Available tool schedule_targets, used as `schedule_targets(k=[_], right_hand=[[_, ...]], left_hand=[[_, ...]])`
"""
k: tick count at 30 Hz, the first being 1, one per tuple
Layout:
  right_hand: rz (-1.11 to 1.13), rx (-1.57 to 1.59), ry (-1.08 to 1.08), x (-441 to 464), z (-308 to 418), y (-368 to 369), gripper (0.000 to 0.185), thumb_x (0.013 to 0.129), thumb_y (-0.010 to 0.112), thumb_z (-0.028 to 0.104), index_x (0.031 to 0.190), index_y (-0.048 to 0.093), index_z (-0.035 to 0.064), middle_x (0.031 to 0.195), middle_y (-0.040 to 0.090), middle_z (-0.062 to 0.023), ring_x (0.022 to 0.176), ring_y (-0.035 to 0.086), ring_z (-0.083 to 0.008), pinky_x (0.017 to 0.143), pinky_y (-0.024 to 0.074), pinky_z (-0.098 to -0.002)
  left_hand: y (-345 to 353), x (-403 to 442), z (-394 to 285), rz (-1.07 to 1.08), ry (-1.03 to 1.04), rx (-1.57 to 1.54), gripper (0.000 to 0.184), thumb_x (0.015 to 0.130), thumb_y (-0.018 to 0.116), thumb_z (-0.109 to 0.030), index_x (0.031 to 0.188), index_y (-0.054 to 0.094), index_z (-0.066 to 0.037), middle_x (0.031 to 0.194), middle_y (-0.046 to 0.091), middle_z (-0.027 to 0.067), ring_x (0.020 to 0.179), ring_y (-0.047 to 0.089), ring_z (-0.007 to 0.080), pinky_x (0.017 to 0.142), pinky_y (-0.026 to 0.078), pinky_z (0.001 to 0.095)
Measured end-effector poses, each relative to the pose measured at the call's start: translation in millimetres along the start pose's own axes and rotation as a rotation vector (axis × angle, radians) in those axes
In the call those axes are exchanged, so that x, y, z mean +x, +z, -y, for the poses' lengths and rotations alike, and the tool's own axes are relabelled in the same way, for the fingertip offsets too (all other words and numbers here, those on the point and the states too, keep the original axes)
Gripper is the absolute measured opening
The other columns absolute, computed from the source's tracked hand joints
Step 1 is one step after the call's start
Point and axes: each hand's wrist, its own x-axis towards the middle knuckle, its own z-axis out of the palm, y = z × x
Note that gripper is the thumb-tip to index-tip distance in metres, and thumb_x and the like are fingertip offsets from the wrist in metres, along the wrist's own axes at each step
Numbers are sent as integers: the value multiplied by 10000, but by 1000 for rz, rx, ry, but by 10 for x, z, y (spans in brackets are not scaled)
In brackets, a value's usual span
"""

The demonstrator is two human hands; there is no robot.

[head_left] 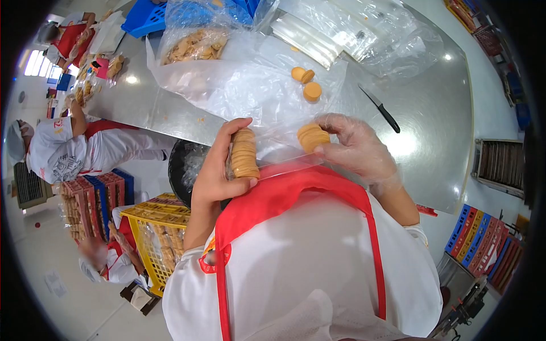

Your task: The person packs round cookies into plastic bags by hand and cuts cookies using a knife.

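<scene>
My left hand (209,176), bare, is wrapped round a clear plastic bag holding a stack of round biscuits (244,154). The stack stands on edge, lengthwise along my fingers and thumb. In a clear plastic glove, my right hand (364,152) grips a shorter stack of biscuits (313,137) between thumb and fingers, to the right of the bag. Clear film stretches between the two hands, in front of my red apron (296,190). Beyond them, a few loose biscuits (311,91) lie on a crumpled plastic sheet (244,94).
A black-handled knife (388,117) lies on the metal table (441,119). Farther back are flat clear bags (307,42), a bag of broken biscuits (196,45) and a blue crate (142,20). A black bin (181,173), yellow crate (149,241) and co-workers (62,148) are at left.
</scene>
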Motion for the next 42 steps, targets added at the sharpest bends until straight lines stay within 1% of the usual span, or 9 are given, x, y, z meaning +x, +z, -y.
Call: schedule_targets(k=[5,8,14,17,20,26,29,33,42], right_hand=[[57,270,206,-16,98,-9,383,831,707,95,1183,632,-38,1021,664,-94,946,634,-161,836,527,-275],[-175,-244,-37,63,-78,15,365,835,713,122,1169,643,-6,1079,658,-121,953,646,-181,857,530,-298],[-3,-466,-450,-69,-59,-99,426,747,826,173,1137,696,60,1287,587,-169,1187,566,-272,977,481,-387],[30,-309,-353,-48,-136,-110,485,692,872,207,1134,713,84,1372,535,-169,1253,514,-305,1007,458,-395],[-172,-344,-286,-63,-152,-4,489,687,877,234,1135,720,114,1428,485,-168,1241,524,-313,996,462,-379],[112,-343,-380,-55,92,-59,475,704,874,264,1137,722,143,1393,512,-175,1173,552,-275,874,491,-371],[124,-398,-271,-143,424,69,522,709,843,14,1202,673,31,1379,526,-149,1280,512,-255,1010,457,-377],[211,-188,-153,-189,504,82,523,745,794,-48,1243,645,8,1273,598,-139,1183,595,-239,965,502,-361],[283,-447,-467,-272,753,15,431,800,752,58,1218,644,63,1045,705,-155,936,698,-306,810,546,-366]], left_hand=[[23,13,70,-51,50,27,933,538,765,-165,1400,438,-14,1247,467,110,1156,461,228,1030,329,306],[53,28,15,-55,137,241,921,535,765,-156,1391,451,-26,1245,471,123,1153,466,241,1029,341,317],[85,-48,-14,-48,90,107,914,526,773,-143,1378,462,-37,1228,475,127,1139,482,272,1039,343,333],[157,-78,-64,-86,27,-70,897,524,779,-110,1366,477,-47,1240,460,128,1149,476,269,1040,338,327],[72,-10,35,-91,368,194,867,542,758,-43,1366,490,-61,1323,406,138,1226,444,253,1052,345,328],[109,45,-123,33,420,60,861,570,813,-18,1366,502,-117,1473,279,160,1305,410,271,1030,418,397],[145,98,-190,9,573,255,834,573,837,-54,1342,523,-130,1460,290,166,1300,414,273,1011,445,392],[210,140,-305,-73,689,284,792,584,766,-30,1336,532,-110,1408,306,189,1316,383,315,1060,386,403],[138,245,-441,-74,791,154,812,562,847,-101,1308,527,-143,1409,325,198,1233,460,294,970,462,395]])
